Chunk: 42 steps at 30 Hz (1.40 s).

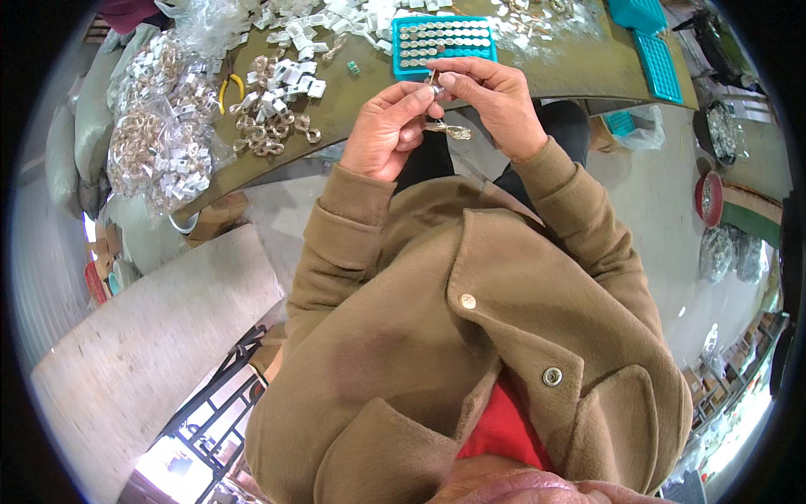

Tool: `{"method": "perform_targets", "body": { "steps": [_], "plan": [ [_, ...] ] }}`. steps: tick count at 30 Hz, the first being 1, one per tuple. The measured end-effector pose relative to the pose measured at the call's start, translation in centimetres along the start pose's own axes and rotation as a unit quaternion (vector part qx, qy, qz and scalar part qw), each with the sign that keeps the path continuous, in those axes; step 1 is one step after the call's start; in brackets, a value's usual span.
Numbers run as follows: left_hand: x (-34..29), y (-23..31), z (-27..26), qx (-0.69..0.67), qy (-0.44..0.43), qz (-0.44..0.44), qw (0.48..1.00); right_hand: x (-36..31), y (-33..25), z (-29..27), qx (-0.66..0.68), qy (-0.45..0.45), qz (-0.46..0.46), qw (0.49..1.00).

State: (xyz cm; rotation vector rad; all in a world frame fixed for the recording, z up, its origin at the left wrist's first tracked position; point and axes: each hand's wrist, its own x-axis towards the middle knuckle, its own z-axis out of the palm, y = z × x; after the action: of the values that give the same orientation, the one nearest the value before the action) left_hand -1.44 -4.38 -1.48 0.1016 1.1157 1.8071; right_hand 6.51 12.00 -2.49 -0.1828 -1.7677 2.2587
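Both my hands meet over the table's front edge, just below a turquoise tray with rows of small round pieces. My left hand is closed, its thumb and forefinger pinching a small silvery part. From the other side my right hand pinches at the same part with thumb and forefinger. A short bundle of tan wire hangs below the fingertips; whether it joins the silvery part is hidden by the fingers.
Coiled tan wires and white plastic pieces lie heaped at the left, beside yellow-handled pliers. A bulging clear bag of similar parts sits at the far left. Another turquoise tray lies at the table's right end.
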Motion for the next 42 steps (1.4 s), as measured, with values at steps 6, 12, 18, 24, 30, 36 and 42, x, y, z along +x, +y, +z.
{"method": "perform_targets", "body": {
  "steps": [6, 12, 18, 24, 30, 36, 42],
  "plan": [
    [0.4, 0.2, -0.5, -0.012, 0.006, -0.059, 0.998, -0.5, 0.1, -0.8, -0.026, 0.004, -0.006, 1.000],
    [1.0, -0.2, -0.4, -0.112, 0.028, -0.111, 0.987, -0.6, 0.9, -1.2, -0.045, 0.003, -0.041, 0.998],
    [1.1, -0.6, 0.3, -0.086, 0.020, -0.056, 0.994, -0.8, 2.0, -0.6, 0.041, 0.051, 0.007, 0.998],
    [1.2, -1.1, 2.2, 0.135, 0.128, 0.152, 0.971, -0.6, 1.2, -0.1, 0.027, 0.113, 0.019, 0.993],
    [1.3, -2.0, 3.4, 0.239, 0.137, 0.254, 0.927, -0.4, 0.3, -0.4, 0.200, 0.086, 0.114, 0.969],
    [2.0, -1.1, 2.6, 0.359, 0.113, 0.298, 0.877, -0.1, -0.9, -1.0, 0.239, 0.022, 0.123, 0.963],
    [2.4, 1.6, 0.7, 0.342, 0.027, 0.132, 0.930, 0.2, -1.2, -1.8, 0.262, 0.066, 0.151, 0.951]
  ]
}}
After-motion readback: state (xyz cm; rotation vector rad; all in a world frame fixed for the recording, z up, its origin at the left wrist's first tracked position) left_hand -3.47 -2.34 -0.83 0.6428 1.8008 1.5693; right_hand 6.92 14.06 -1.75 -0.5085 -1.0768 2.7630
